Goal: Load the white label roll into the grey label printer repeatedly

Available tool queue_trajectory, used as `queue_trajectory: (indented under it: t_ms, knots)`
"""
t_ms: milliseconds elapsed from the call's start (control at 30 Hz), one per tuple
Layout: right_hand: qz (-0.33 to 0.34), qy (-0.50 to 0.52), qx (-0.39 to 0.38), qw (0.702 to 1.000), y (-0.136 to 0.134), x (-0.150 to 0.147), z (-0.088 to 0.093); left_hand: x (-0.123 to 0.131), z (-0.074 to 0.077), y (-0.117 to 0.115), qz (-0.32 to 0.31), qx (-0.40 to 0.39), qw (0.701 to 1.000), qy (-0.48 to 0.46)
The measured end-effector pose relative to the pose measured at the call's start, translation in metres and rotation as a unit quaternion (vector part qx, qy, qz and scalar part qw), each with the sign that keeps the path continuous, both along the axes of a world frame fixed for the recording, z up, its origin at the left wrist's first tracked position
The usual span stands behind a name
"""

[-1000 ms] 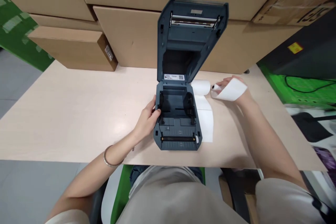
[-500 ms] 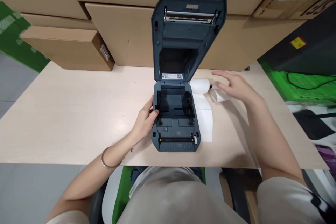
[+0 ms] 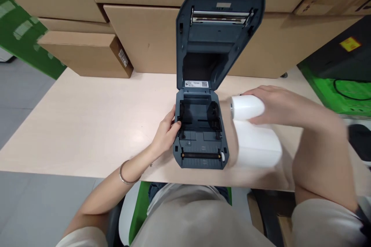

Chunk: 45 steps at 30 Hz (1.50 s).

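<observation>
A dark grey label printer (image 3: pixel 199 139) stands on the table with its lid (image 3: pixel 220 34) raised and its roll bay bare. My left hand (image 3: pixel 168 129) grips the printer's left wall, the thumb over the rim. To the right of the printer, my right hand (image 3: pixel 268 104) is closed around a white label roll (image 3: pixel 246 108). A loose strip of labels (image 3: pixel 257 144) hangs from the roll toward the table's front edge. The fingers on the far side of the roll are partly hidden.
Cardboard boxes (image 3: pixel 145 38) line the back of the wooden table (image 3: pixel 87 123). A smaller flat carton (image 3: pixel 84 54) stands at the back left. At the right are a green surface (image 3: pixel 342 96) with a black cable and a dark box with a yellow label (image 3: pixel 350 44).
My right hand has taken hold of the label roll and moved it to the right, away from the printer, with its strip. My left hand still holds the printer. The view has shifted slightly.
</observation>
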State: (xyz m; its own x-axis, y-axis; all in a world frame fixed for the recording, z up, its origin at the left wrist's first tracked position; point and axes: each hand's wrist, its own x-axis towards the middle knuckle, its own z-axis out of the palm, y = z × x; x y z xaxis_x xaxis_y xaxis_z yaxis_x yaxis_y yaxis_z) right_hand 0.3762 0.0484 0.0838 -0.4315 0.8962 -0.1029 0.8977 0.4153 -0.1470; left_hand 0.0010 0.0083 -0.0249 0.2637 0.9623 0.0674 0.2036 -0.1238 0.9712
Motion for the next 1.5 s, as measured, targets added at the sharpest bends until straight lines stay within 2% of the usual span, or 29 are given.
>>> queue_trajectory:
  t_ms: [100,200,300,433,633,833,933,1067,1167,1233,1333,1500]
  knots:
    - [0.016,0.060,-0.010,0.998,-0.021,-0.007,0.026,0.000,0.000,-0.001,0.002,0.002,1.000,0.004]
    - [0.053,0.122,0.017,0.991,-0.024,-0.046,0.035,0.000,0.000,0.000,0.001,0.000,1.000,0.001]
    - [0.085,0.149,0.053,0.984,-0.014,-0.093,0.025,-0.001,0.000,0.001,-0.006,0.006,1.000,-0.001]
    - [0.095,0.089,0.089,0.988,0.004,-0.131,0.004,-0.001,0.000,0.001,-0.002,0.009,1.000,0.001]
    - [0.085,0.020,0.066,0.994,0.016,-0.141,-0.015,0.000,0.001,0.000,-0.004,0.005,1.000,0.005]
    - [0.093,0.027,0.043,0.994,0.018,-0.143,-0.038,0.000,0.003,0.000,0.001,-0.005,1.000,0.008]
    - [0.092,0.061,0.079,0.991,-0.002,-0.143,-0.037,0.000,0.002,0.000,0.000,-0.007,1.000,-0.001]
    - [0.115,0.104,0.121,0.981,-0.058,-0.144,-0.031,0.000,0.002,0.000,-0.005,0.001,1.000,-0.001]
    - [0.158,0.126,0.109,0.973,-0.103,-0.148,-0.040,-0.001,0.002,0.000,-0.004,0.004,1.000,0.001]
    - [0.180,0.140,0.095,0.969,-0.124,-0.149,-0.050,-0.001,0.002,0.000,-0.001,0.008,1.000,0.000]
    - [0.180,0.138,0.068,0.972,-0.136,-0.148,-0.061,0.000,0.001,0.000,-0.001,0.013,1.000,0.001]
    - [0.193,0.121,0.072,0.971,-0.136,-0.146,-0.065,0.001,0.001,0.000,0.006,0.001,1.000,0.000]
